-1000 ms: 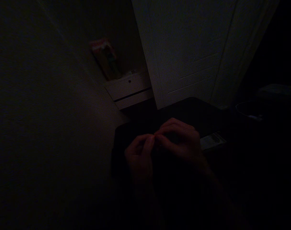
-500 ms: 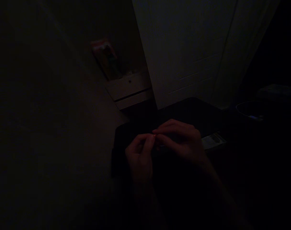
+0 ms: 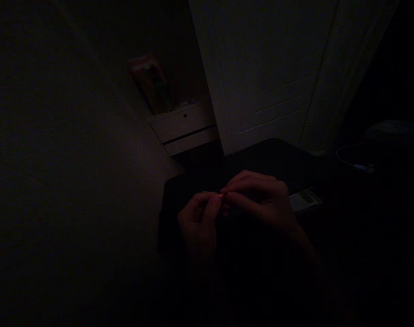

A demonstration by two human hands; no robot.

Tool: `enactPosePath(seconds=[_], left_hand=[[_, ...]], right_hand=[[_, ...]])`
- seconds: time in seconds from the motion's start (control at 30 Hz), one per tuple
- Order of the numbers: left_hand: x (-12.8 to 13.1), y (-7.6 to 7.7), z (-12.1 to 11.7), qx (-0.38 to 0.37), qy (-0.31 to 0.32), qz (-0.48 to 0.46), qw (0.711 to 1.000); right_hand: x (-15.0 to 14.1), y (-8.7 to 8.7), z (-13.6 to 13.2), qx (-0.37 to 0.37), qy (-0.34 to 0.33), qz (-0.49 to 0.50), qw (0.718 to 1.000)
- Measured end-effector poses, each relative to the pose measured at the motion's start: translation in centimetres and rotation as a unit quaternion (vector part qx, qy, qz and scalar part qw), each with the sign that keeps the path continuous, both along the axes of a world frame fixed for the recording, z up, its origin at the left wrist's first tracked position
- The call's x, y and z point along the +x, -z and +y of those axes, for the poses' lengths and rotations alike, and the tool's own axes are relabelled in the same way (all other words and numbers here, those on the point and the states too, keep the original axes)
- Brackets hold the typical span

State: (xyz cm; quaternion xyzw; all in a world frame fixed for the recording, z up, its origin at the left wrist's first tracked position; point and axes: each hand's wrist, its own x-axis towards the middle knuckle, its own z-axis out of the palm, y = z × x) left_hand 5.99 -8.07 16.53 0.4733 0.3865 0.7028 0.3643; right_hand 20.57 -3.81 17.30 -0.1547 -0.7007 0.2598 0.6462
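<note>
The scene is very dark. My left hand point(image 3: 198, 222) and my right hand point(image 3: 261, 200) meet fingertip to fingertip above a dark surface point(image 3: 261, 159). Both hands have their fingers curled and pinched together at one spot. Whatever sits between the fingertips is too small and dark to make out. A pale flat item point(image 3: 305, 200) lies on the dark surface just right of my right hand.
A white door point(image 3: 261, 68) stands behind the hands. A small white drawer unit point(image 3: 184, 127) sits by the wall, with a reddish package point(image 3: 150, 81) on top. A pale wall fills the left. A faint cable point(image 3: 355, 163) lies at far right.
The hands stay pinched together in nearly the same place; the right hand has shifted slightly. Nothing else has moved.
</note>
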Motion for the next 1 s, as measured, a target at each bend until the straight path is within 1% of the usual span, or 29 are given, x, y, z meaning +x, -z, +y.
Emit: enactPosePath(seconds=[0.3, 1.0], left_hand=[[-0.18, 0.25, 0.15, 0.008, -0.008, 0.013, 1.0], [-0.24, 0.22, 0.02, 0.017, -0.003, 0.035, 0.999]], right_hand=[[0.24, 0.21, 0.04, -0.004, 0.006, -0.029, 1.0], [0.12, 0.11, 0.17, 0.011, 0.019, -0.04, 0.999]])
